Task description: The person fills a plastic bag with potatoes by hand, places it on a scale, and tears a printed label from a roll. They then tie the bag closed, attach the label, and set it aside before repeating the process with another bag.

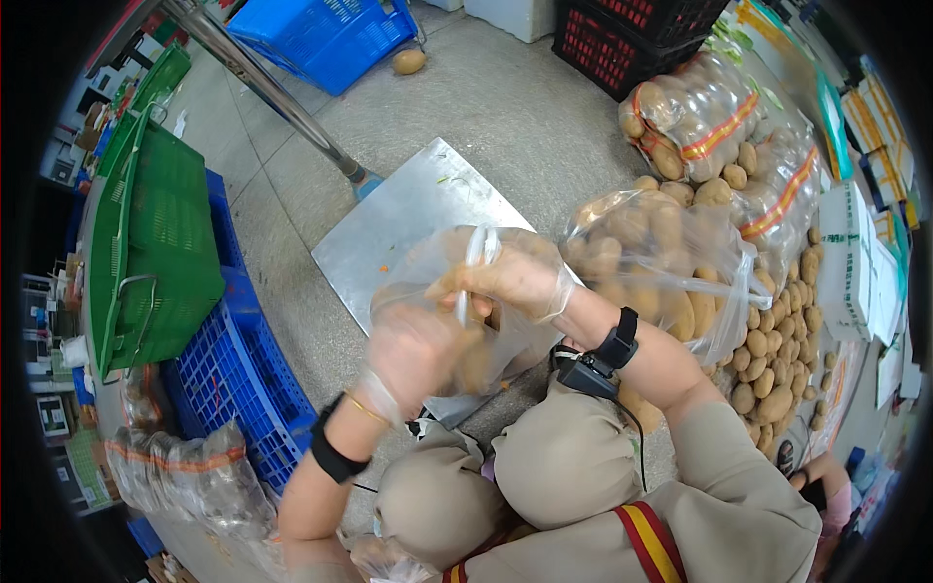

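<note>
A clear plastic bag [481, 360] of potatoes sits on a metal platform [389, 214] in front of me. My right hand [520, 280], in a thin clear glove, is closed on the twisted white top of the bag. My left hand [413, 342], gloved too and smeared by motion, has its fingers closed at the same gathered plastic, just nearer and to the left. The two hands almost touch. To the right, a second clear bag [671, 262] full of potatoes stands against the potato pile.
Loose potatoes [777, 360] and net-like sacks with red-yellow bands [705, 112] lie on the right. A green crate [160, 243] and blue crates [228, 379] stand left. A metal pole [282, 97] rises from the platform. Farther off are a blue basket [326, 44] and black crates [622, 44].
</note>
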The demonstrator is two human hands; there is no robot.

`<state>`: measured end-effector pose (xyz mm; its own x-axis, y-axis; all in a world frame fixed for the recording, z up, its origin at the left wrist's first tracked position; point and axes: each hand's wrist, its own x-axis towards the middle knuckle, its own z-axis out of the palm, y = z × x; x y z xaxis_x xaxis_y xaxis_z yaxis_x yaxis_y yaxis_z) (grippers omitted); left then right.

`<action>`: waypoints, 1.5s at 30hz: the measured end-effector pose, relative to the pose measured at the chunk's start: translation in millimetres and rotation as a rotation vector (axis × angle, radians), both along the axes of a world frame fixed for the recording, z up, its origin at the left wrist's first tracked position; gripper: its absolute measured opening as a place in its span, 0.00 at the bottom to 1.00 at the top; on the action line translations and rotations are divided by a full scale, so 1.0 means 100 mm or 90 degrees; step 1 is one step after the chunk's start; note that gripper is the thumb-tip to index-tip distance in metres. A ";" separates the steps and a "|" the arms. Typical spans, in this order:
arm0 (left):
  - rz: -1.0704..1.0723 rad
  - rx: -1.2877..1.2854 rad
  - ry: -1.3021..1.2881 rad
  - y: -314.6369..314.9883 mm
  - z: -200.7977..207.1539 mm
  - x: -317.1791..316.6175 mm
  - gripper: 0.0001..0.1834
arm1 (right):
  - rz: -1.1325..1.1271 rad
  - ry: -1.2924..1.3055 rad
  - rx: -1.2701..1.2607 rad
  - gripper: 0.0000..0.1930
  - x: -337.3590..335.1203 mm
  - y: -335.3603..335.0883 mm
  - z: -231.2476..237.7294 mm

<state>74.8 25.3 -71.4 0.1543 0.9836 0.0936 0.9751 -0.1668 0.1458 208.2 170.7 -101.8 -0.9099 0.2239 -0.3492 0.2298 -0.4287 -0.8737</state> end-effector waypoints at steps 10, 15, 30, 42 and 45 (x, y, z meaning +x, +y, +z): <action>0.170 -0.313 -0.948 0.49 -0.49 -0.16 0.16 | 0.043 0.201 0.914 0.08 0.12 0.00 -0.14; 0.085 -0.415 -0.966 0.53 -0.51 -0.34 0.14 | -0.129 0.379 0.918 0.07 0.10 -0.03 -0.27; 0.350 -0.183 -1.236 0.30 0.00 -0.09 0.14 | -0.129 0.251 0.626 0.03 0.19 0.02 -0.17; 0.572 -0.043 -1.077 -0.14 -1.19 -0.31 0.14 | -0.048 -0.163 0.349 0.11 0.75 0.21 -0.91; 0.482 0.001 -1.001 -0.17 -1.03 -0.39 0.21 | -0.059 0.287 0.399 0.13 0.38 0.11 -1.43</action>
<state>35.6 8.2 -174.1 -0.5305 0.7891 -0.3097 -0.2279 0.2191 0.9487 246.5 181.5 -245.2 -0.9023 0.3390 0.2665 -0.2176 0.1758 -0.9601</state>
